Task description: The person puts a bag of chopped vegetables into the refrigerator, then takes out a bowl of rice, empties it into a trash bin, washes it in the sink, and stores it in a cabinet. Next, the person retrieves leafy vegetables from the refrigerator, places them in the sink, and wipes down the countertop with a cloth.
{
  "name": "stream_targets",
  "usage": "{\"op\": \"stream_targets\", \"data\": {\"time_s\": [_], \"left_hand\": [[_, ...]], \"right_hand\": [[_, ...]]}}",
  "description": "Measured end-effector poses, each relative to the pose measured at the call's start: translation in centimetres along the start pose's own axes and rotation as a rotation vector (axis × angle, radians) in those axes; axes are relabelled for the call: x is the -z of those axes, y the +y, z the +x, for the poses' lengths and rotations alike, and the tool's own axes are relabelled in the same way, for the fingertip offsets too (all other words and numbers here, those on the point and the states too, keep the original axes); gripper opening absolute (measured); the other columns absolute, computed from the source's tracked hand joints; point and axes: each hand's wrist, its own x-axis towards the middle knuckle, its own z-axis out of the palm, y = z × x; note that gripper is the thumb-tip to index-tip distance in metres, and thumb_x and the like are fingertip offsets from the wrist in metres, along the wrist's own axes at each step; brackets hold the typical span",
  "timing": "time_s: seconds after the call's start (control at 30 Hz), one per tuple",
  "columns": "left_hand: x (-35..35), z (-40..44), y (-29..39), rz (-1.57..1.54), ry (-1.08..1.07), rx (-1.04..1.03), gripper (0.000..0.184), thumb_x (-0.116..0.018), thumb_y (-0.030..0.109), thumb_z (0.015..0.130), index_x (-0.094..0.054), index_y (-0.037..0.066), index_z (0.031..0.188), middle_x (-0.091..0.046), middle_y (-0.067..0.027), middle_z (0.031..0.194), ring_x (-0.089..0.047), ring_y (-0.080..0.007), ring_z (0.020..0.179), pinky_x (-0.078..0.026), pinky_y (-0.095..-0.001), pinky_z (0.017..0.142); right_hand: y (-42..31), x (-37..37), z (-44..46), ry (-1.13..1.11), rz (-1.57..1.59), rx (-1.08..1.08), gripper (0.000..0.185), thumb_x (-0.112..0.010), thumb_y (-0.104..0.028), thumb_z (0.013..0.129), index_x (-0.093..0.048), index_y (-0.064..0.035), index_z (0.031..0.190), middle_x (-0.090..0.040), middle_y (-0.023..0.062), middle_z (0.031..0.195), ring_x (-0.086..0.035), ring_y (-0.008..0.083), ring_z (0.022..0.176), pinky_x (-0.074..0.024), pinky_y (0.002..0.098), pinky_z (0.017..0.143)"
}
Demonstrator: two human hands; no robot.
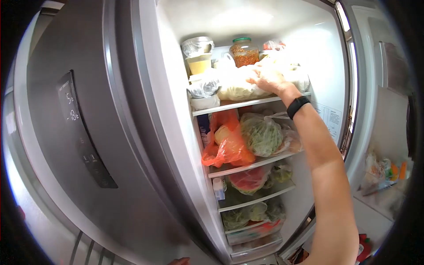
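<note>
My right hand [270,79], with a black band on its wrist, reaches onto the top fridge shelf. Its fingers are closed on a pale plastic bag [236,88], whose contents I cannot make out in the bright light. Behind the bag stands a glass jar [245,54] with a green lid and a reddish-brown filling. Stacked containers [199,64] and wrapped bundles sit left of the bag. Only a small part of my left hand [180,261] shows at the bottom edge, low by the closed grey door; its fingers are mostly cut off.
The closed left door [75,132] carries a lit display. Below my right hand, the second shelf [251,167] holds an orange bag [227,141] and a bag of green vegetables [263,134]. Wrapped cut watermelon [249,180] lies lower. The open right door [384,132] has filled bins.
</note>
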Motion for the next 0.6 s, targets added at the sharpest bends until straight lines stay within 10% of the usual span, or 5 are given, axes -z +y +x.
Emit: {"op": "stream_targets", "data": {"time_s": [0.2, 0.6], "left_hand": [[-0.4, 0.6, 0.2, -0.040, 0.047, -0.053, 0.027, -0.067, 0.013, 0.087, -0.064, 0.005, 0.113, -0.066, -0.0145, 0.088, -0.065, -0.0294, 0.076, -0.052, -0.0349, 0.068], [-0.7, 0.2, -2.0, -0.043, 0.038, -0.045, 0.028, -0.067, 0.014, 0.088, -0.063, 0.007, 0.115, -0.067, -0.0122, 0.086, -0.066, -0.0302, 0.076, -0.052, -0.0362, 0.066]], "right_hand": [[-7.6, 5.1, -1.3, 0.181, 0.288, 0.240, 0.050, -0.071, -0.023, 0.078, -0.059, -0.0150, 0.125, -0.051, 0.0097, 0.136, -0.053, 0.0323, 0.121, -0.0449, 0.0423, 0.100], [-10.0, -2.6, 0.7, 0.391, 0.327, 0.365, 0.028, -0.071, -0.004, 0.074, -0.053, -0.0079, 0.097, -0.056, 0.0094, 0.103, -0.060, 0.0336, 0.092, -0.0531, 0.0407, 0.075]]}}
